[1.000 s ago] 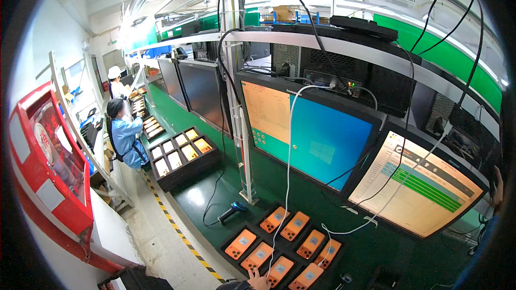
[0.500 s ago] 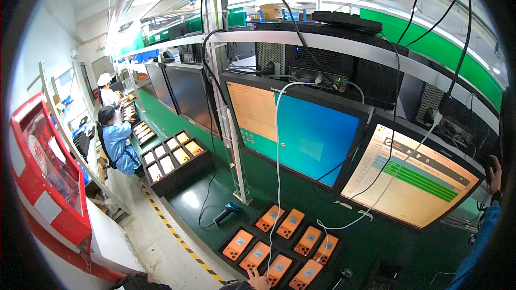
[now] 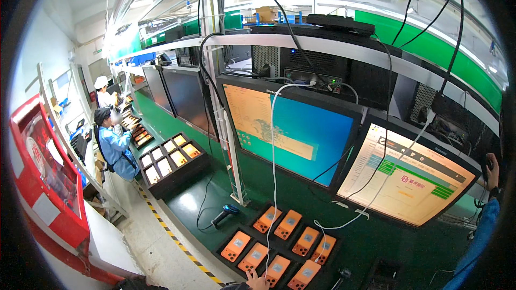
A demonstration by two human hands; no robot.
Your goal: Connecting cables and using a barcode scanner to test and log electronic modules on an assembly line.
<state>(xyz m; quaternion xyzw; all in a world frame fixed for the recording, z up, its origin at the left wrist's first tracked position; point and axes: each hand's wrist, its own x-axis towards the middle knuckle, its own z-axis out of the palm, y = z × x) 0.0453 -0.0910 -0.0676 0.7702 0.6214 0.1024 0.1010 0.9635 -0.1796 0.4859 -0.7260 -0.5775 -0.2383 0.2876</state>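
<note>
At the lower edge my left hand (image 3: 257, 281) has its fingers apart by the near end of an orange phone (image 3: 253, 256). A white cable (image 3: 274, 182) hangs down to its thumb; whether the fingers touch the cable I cannot tell. Several orange phones, backs up, lie in a dark tray (image 3: 226, 245), and another white cable (image 3: 336, 227) runs to one phone at the right. At the far right edge my right hand (image 3: 492, 173) is closed round a dark object beside the monitor; its kind is hidden.
Two lit monitors, left (image 3: 293, 131) and right (image 3: 406, 174), stand behind the tray. A barcode scanner (image 3: 226, 214) lies left of it, near a metal post (image 3: 233, 156). Another dark tray (image 3: 161, 181) stands farther left. Two people work along the bench, the nearer in blue (image 3: 114, 147).
A pop-up has appeared on the right screen, and a new window with a dark pattern on the left one. The nearer person sits more upright. My hands stay nearly in place.
</note>
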